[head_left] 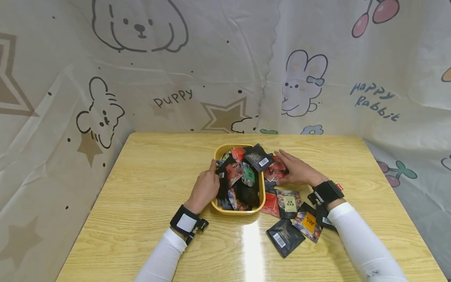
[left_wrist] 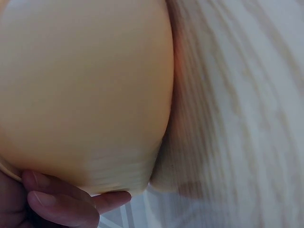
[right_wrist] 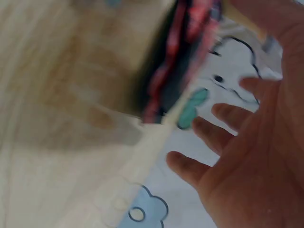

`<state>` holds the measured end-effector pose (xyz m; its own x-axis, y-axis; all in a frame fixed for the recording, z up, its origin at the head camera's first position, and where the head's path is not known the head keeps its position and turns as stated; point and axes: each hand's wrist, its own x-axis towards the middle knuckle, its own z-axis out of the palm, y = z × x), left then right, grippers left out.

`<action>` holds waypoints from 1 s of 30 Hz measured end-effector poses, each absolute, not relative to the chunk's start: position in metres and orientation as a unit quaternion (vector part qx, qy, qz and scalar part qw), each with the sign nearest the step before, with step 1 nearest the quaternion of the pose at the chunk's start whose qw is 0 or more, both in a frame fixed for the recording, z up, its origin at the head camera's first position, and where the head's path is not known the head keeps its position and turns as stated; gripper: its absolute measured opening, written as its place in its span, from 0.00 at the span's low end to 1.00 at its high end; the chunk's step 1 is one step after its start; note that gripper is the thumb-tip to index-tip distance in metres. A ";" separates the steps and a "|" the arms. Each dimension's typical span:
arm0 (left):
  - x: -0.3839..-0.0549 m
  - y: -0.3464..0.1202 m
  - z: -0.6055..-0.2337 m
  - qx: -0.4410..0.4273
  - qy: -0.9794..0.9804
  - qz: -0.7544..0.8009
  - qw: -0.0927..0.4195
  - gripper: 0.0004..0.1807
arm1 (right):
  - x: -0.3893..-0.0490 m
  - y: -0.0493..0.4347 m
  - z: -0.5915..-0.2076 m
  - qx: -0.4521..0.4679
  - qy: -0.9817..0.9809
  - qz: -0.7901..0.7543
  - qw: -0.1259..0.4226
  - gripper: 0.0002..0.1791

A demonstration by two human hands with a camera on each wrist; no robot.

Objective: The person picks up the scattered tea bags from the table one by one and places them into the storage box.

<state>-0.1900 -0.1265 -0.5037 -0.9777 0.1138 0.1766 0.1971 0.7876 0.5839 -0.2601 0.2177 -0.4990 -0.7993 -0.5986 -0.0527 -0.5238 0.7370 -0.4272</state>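
Observation:
A yellow plastic tub point(head_left: 263, 197), heaped with small black, red and green packets point(head_left: 248, 174), stands at the table's middle. My left hand point(head_left: 205, 190) holds its left side, the index finger along the rim. In the left wrist view curled fingers point(left_wrist: 61, 204) lie against the tub's smooth wall point(left_wrist: 90, 95). My right hand point(head_left: 297, 170) is beside the tub's right edge, at red-and-black packets point(head_left: 278, 166). In the right wrist view its fingers point(right_wrist: 204, 133) are spread and straight, and a blurred red-and-black packet point(right_wrist: 178, 61) stands on edge beyond them, close to the thumb.
Several loose packets lie right of the tub: a red one point(head_left: 270, 203), one with a pale green label point(head_left: 289, 203), one with an orange label point(head_left: 308, 223) and a black one with a barcode point(head_left: 285, 237). A cartoon-printed cloth point(head_left: 211, 70) hangs behind the wooden table point(head_left: 148, 203).

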 end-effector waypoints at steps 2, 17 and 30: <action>-0.190 -0.127 -0.504 -0.084 -0.943 -0.315 0.068 0.30 | -0.262 0.215 -0.502 -0.306 0.926 -0.198 0.098 0.54; -0.190 -0.128 -0.503 -0.089 -0.942 -0.315 0.069 0.30 | -0.262 0.199 -0.504 -0.327 0.931 -0.160 -0.010 0.16; -0.191 -0.129 -0.504 -0.091 -0.943 -0.311 0.072 0.29 | -0.244 0.161 -0.463 -0.354 0.913 -0.182 -0.082 0.30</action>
